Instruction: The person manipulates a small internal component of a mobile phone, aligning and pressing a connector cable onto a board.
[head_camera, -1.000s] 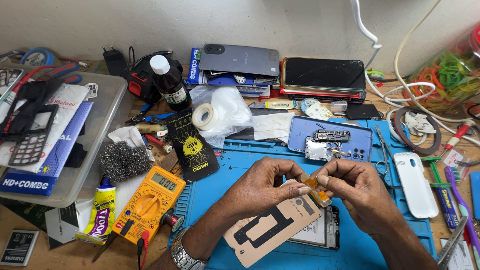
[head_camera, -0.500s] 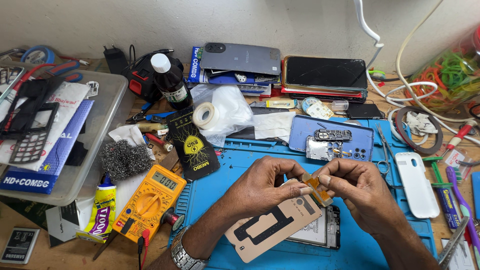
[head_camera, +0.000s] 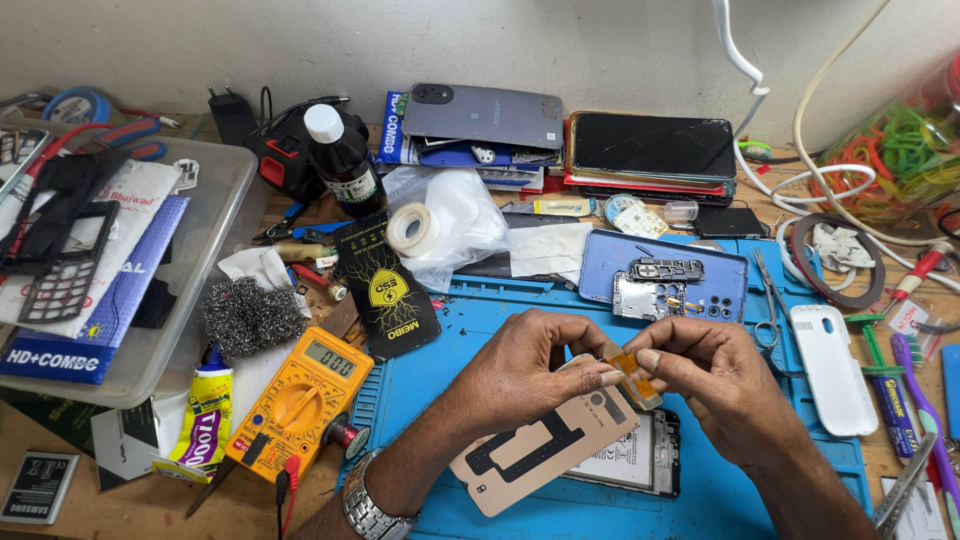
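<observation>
Cluttered desk (head_camera: 120, 500) at lower centre: both hands, left hand (head_camera: 535, 365) and right hand (head_camera: 715, 375), unmoved since earlier, pinch a small orange flex strip (head_camera: 628, 366) over the tan phone backing (head_camera: 545, 445).

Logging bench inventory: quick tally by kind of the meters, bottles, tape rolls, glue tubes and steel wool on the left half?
Yellow multimeter: 1
Dark bottle with white cap: 1
White tape roll: 1
Glue tube: 1
Steel wool pad: 1
Total: 5
</observation>
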